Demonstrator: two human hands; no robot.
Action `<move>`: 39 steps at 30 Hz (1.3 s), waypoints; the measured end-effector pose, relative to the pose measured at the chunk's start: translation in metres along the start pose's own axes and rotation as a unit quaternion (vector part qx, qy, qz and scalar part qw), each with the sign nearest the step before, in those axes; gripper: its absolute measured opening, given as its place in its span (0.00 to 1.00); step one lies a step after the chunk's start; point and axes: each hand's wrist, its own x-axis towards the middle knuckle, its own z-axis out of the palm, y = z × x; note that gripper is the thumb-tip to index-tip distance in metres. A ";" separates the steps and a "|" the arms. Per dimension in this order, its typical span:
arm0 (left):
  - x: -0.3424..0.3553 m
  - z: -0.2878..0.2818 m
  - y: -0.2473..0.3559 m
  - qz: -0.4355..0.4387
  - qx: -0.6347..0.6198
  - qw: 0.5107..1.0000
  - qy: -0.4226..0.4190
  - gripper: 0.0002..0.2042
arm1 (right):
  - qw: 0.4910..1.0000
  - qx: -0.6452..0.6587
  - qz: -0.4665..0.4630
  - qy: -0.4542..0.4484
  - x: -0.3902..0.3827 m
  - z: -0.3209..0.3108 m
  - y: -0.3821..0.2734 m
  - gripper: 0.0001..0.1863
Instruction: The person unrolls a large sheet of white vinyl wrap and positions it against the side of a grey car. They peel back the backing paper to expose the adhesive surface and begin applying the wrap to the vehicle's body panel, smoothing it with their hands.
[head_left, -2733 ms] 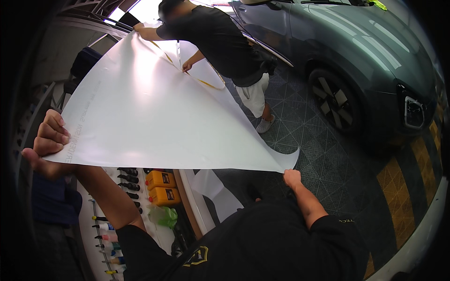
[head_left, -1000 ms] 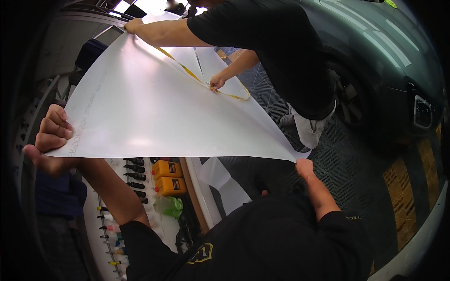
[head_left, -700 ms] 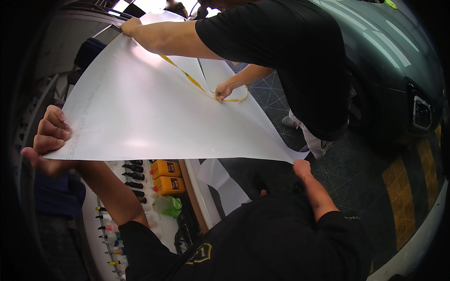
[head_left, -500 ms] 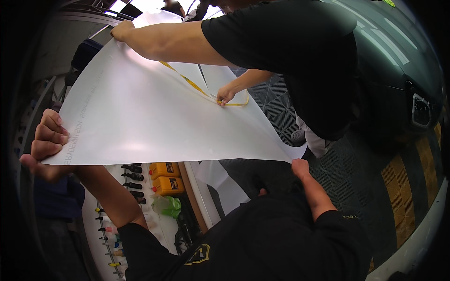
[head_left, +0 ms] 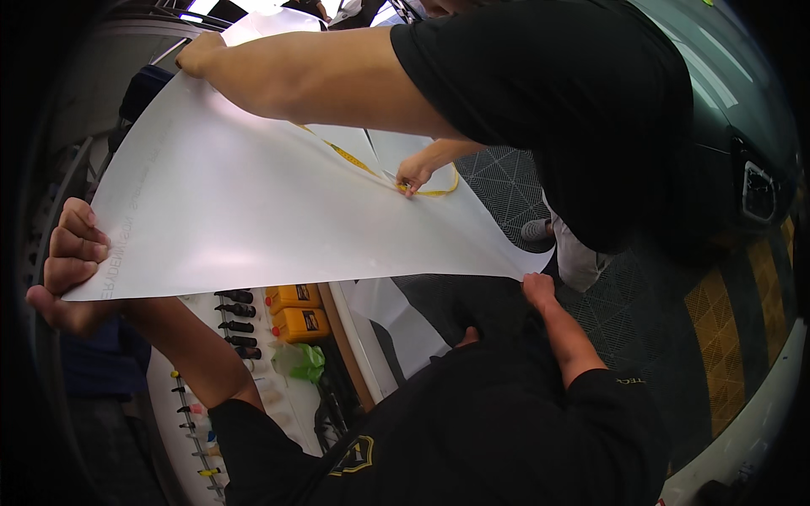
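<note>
A large white sheet of film with faint grey print hangs stretched between my hands. My left hand grips its near left corner, fingers curled over the edge. At the near right corner, my right hand is closed on the same sheet. Across from me a co-worker in a black shirt grips the far left edge with one hand. The co-worker's other hand pinches a yellow tape measure over the sheet; part of the tape loops to the right.
Beneath the sheet stands a white bench with yellow jugs, a green-and-clear bag and several dark bottles. A dark car is at the right, over a grid-tiled floor with yellow strips. The co-worker's shoe is near the sheet's right edge.
The sheet's left edge and my left hand have shifted slightly left. My right hand has risen a little. The co-worker's far hand moved left, and the hand with the tape measure slightly right.
</note>
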 end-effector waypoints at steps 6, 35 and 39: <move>0.000 -0.005 -0.001 0.002 0.012 1.000 -0.008 0.28 | 1.000 0.003 0.009 -0.008 0.003 -0.002 -0.006 0.15; 0.029 0.113 -0.020 0.009 -0.066 0.975 0.214 0.32 | 0.976 -0.188 -0.027 -0.110 -0.005 -0.067 -0.028 0.16; 0.046 0.128 -0.041 -0.004 -0.031 0.961 0.274 0.32 | 0.975 -0.184 -0.048 -0.111 0.012 -0.055 -0.007 0.18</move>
